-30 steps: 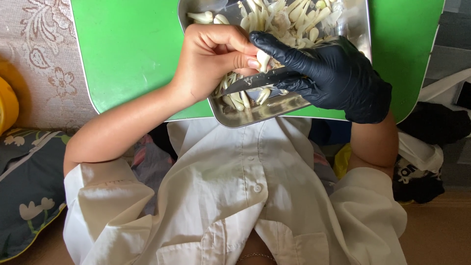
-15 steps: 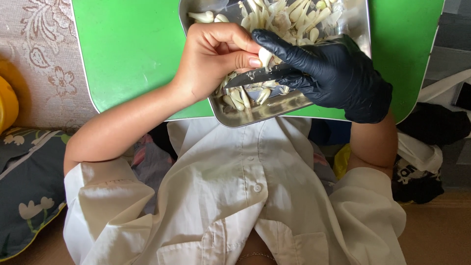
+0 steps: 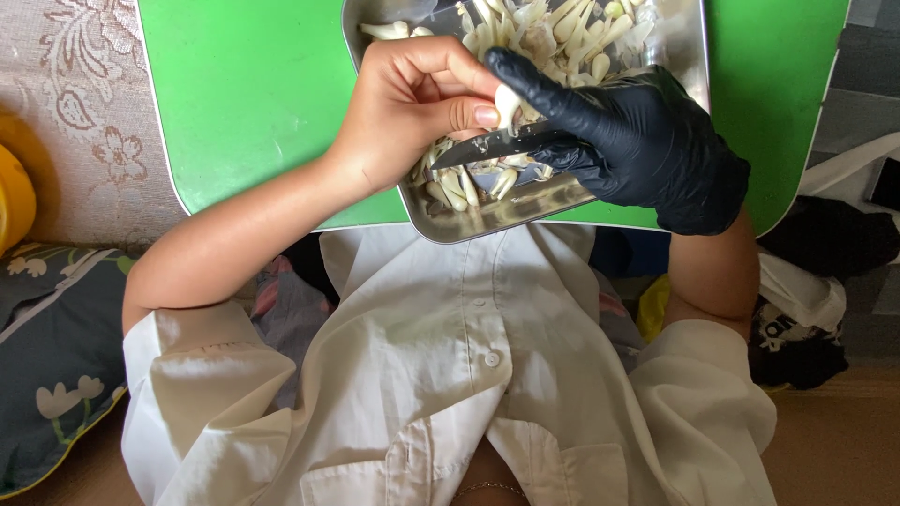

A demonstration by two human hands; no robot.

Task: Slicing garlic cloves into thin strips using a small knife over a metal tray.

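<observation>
My bare left hand (image 3: 412, 103) pinches a pale garlic clove (image 3: 506, 101) over a steel tray (image 3: 553, 206). My right hand (image 3: 637, 141), in a black glove, grips a small knife (image 3: 492, 150) whose blade lies just under the clove, with the gloved forefinger pressed on the clove's top. The tray holds several peeled cloves and skins (image 3: 553, 28). It rests on a green board (image 3: 253, 94) in front of my white shirt.
A beige flowered cloth (image 3: 75, 122) covers the surface left of the board. A yellow object (image 3: 14, 197) sits at the left edge, above a dark floral cushion (image 3: 56, 375). Dark bags and white cloth (image 3: 825, 281) lie at the right.
Both hands have stayed over the tray. The knife blade has shifted slightly along the clove and the fingers have adjusted their hold.
</observation>
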